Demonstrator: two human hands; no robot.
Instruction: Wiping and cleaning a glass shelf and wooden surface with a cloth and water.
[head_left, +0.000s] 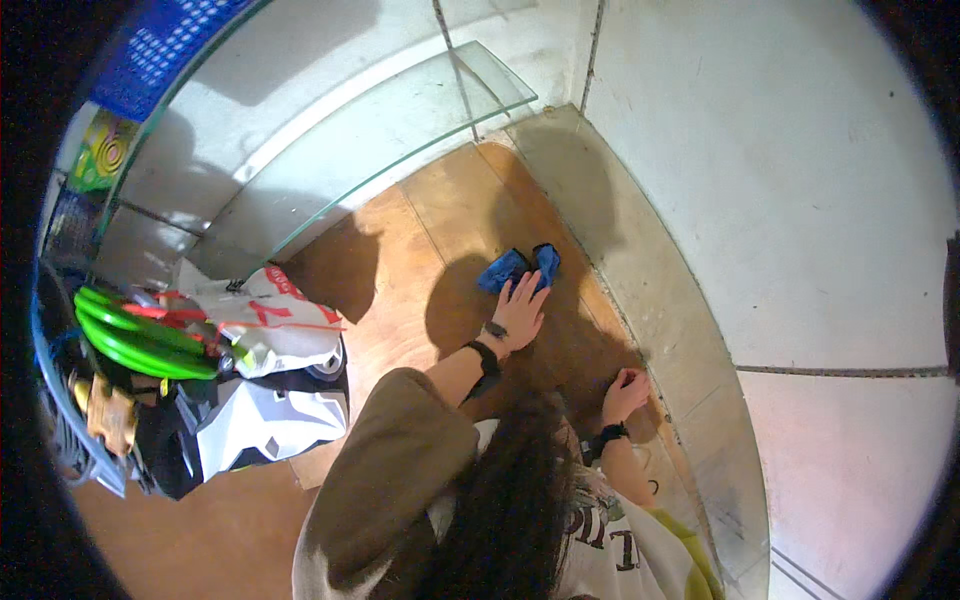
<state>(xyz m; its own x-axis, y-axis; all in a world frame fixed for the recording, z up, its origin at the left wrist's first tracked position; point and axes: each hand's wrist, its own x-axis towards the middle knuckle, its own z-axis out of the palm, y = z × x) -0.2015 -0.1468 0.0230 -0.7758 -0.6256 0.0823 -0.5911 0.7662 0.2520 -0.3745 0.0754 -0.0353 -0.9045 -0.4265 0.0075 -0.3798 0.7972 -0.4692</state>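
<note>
My left hand (519, 319) lies palm down with its fingers apart, the fingertips over the near edge of a crumpled blue cloth (506, 270). The cloth rests on the brown tiled floor (390, 255), close to the corner. Lower and to the right, my right hand (627, 395) has its fingers curled in, and I see nothing in it. It is beside the beige tile border (667, 330) along the wall. Both wrists wear dark bands. Long dark hair hangs over the lower middle and hides part of the floor.
A glass shelf (390, 142) juts out above the floor along the back wall. To the left are a shiny green ribbed object (139, 337), a white plastic bag with red print (277, 322) and a blue basket (169, 56). A white tiled wall (780, 187) rises on the right.
</note>
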